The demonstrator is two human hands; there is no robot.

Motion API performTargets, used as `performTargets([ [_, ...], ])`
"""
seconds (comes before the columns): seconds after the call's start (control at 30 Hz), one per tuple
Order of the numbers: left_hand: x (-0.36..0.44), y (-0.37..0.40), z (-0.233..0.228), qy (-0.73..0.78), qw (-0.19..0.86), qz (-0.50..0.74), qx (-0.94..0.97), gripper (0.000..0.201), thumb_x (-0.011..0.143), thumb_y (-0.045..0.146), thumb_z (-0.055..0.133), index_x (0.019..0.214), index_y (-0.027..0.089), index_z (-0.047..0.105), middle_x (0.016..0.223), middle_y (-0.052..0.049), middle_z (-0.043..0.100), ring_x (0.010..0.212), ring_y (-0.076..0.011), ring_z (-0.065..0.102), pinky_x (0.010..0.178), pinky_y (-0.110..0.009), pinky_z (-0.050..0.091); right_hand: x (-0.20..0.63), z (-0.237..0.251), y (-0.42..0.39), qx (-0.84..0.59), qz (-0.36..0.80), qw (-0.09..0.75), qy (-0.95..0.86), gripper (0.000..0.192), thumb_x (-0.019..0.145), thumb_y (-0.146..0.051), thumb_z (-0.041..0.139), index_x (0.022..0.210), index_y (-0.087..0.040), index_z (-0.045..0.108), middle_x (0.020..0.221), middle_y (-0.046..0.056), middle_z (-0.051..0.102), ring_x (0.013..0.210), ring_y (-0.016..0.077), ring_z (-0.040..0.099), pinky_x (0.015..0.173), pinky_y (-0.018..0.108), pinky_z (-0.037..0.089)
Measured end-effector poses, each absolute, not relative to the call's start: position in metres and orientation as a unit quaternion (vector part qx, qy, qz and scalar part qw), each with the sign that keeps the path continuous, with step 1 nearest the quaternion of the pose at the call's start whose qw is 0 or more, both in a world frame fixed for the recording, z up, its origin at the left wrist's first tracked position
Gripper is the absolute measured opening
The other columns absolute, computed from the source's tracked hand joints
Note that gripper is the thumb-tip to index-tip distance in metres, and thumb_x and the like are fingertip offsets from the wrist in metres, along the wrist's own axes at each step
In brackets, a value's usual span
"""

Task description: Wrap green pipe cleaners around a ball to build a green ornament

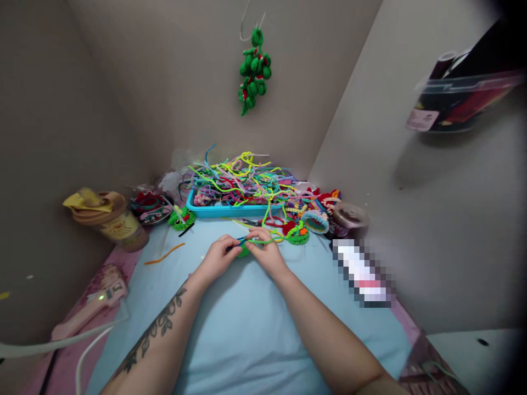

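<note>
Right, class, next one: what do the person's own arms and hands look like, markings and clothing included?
The left forearm bears a dark tattoo of leafy sprigs running lengthwise; the right forearm shows no such design. No sleeves are in view. The left hand and right hand are ungloved, and no watch shows. Any rings are too small to tell.

Through my head camera, both forearms appeared bare. The left forearm [185, 318] bore a dark tattoo [167, 317] of leafy sprigs, set lengthwise; the right forearm [329, 323] showed a crease low in view. The left hand [221, 257] and right hand [267, 251] were likewise bare.
</note>
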State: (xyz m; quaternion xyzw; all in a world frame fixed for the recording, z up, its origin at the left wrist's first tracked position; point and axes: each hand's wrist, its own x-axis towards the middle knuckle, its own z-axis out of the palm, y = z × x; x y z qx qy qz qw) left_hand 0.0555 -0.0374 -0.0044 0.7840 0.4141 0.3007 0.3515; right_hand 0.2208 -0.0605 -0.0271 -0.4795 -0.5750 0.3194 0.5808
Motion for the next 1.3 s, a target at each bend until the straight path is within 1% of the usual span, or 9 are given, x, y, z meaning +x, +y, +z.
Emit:
performTargets([
  [0.07, 0.058, -0.040, -0.003, 0.410, 0.347, 0.307, 0.785, 0.018, 0.081, 0.029, 0.050, 0.072, 0.016, 0.058, 0.073, -0.001, 0.049, 0.070, -0.0135, 0.050, 0.065, -0.024, 0.038, 0.220, -0.029, -0.059, -0.482, 0.314, 0.596, -0.559, 0.004, 0.070, -0.026, 0.065, 0.072, -0.023, 0.064, 0.097, 0.004, 0.058, 0.098, 0.0207, 0.053, 0.088, 0.036, 0.040],
  [0.23, 0.061, -0.042, 0.001, 0.414, 0.366, 0.328, 0.767, 0.017, 0.083, 0.028, 0.047, 0.073, 0.016, 0.055, 0.075, 0.000, 0.048, 0.072, -0.0132, 0.048, 0.066, -0.024, 0.038, 0.216, -0.034, -0.055, -0.452, 0.433, 0.661, -0.414, 0.010, 0.064, -0.028, 0.069, 0.066, -0.021, 0.062, 0.098, 0.004, 0.058, 0.098, 0.0212, 0.051, 0.079, 0.032, 0.041],
  [0.4, 0.056, -0.039, -0.001, 0.393, 0.435, 0.322, 0.744, 0.019, 0.083, 0.032, 0.047, 0.076, 0.016, 0.055, 0.075, -0.001, 0.050, 0.075, -0.0142, 0.048, 0.067, -0.024, 0.039, 0.215, -0.029, -0.059, -0.389, 0.578, 0.629, -0.345, 0.018, 0.060, -0.029, 0.072, 0.066, -0.020, 0.058, 0.086, 0.002, 0.061, 0.079, 0.0175, 0.054, 0.068, 0.029, 0.041],
  [0.53, 0.054, -0.039, -0.002, 0.384, 0.475, 0.340, 0.715, 0.020, 0.082, 0.034, 0.048, 0.082, 0.015, 0.055, 0.079, -0.002, 0.054, 0.078, -0.0150, 0.050, 0.069, -0.025, 0.043, 0.214, -0.030, -0.062, -0.393, 0.552, 0.622, -0.392, 0.019, 0.066, -0.034, 0.069, 0.073, -0.021, 0.057, 0.066, -0.004, 0.054, 0.062, 0.0126, 0.048, 0.059, 0.024, 0.038],
  [0.67, 0.059, -0.042, -0.003, 0.396, 0.441, 0.348, 0.726, 0.026, 0.079, 0.034, 0.054, 0.097, 0.016, 0.057, 0.093, -0.005, 0.060, 0.085, -0.0171, 0.054, 0.075, -0.027, 0.045, 0.212, -0.035, -0.062, -0.414, 0.505, 0.623, -0.431, 0.017, 0.069, -0.033, 0.067, 0.074, -0.021, 0.056, 0.065, -0.004, 0.051, 0.063, 0.0118, 0.047, 0.059, 0.023, 0.037],
  [0.83, 0.062, -0.044, -0.005, 0.435, 0.410, 0.333, 0.729, 0.023, 0.079, 0.035, 0.051, 0.082, 0.015, 0.061, 0.077, -0.003, 0.061, 0.073, -0.0154, 0.054, 0.064, -0.024, 0.044, 0.209, -0.036, -0.062, -0.424, 0.508, 0.640, -0.392, 0.014, 0.065, -0.028, 0.067, 0.073, -0.021, 0.058, 0.067, -0.003, 0.055, 0.065, 0.0127, 0.050, 0.061, 0.025, 0.040],
  [1.1, 0.058, -0.041, -0.003, 0.441, 0.434, 0.333, 0.711, 0.024, 0.079, 0.037, 0.051, 0.075, 0.014, 0.059, 0.069, 0.000, 0.058, 0.065, -0.0124, 0.051, 0.058, -0.021, 0.041, 0.208, -0.025, -0.065, -0.390, 0.539, 0.665, -0.340, 0.011, 0.059, -0.016, 0.064, 0.058, -0.019, 0.054, 0.083, 0.001, 0.066, 0.075, 0.0164, 0.056, 0.065, 0.029, 0.042],
  [1.2, 0.058, -0.041, -0.004, 0.429, 0.450, 0.344, 0.704, 0.024, 0.080, 0.036, 0.051, 0.081, 0.014, 0.059, 0.077, -0.002, 0.061, 0.072, -0.0141, 0.055, 0.063, -0.023, 0.045, 0.209, -0.023, -0.065, -0.383, 0.548, 0.665, -0.333, 0.010, 0.059, -0.016, 0.065, 0.060, -0.019, 0.055, 0.084, 0.001, 0.066, 0.076, 0.0161, 0.056, 0.065, 0.028, 0.042],
  [1.3, 0.057, -0.042, -0.002, 0.395, 0.463, 0.371, 0.702, 0.028, 0.078, 0.033, 0.056, 0.100, 0.015, 0.058, 0.099, -0.007, 0.061, 0.092, -0.0185, 0.057, 0.076, -0.028, 0.048, 0.211, -0.022, -0.064, -0.382, 0.546, 0.672, -0.322, 0.011, 0.061, -0.019, 0.066, 0.062, -0.019, 0.055, 0.084, 0.001, 0.065, 0.074, 0.0159, 0.056, 0.065, 0.028, 0.042],
])
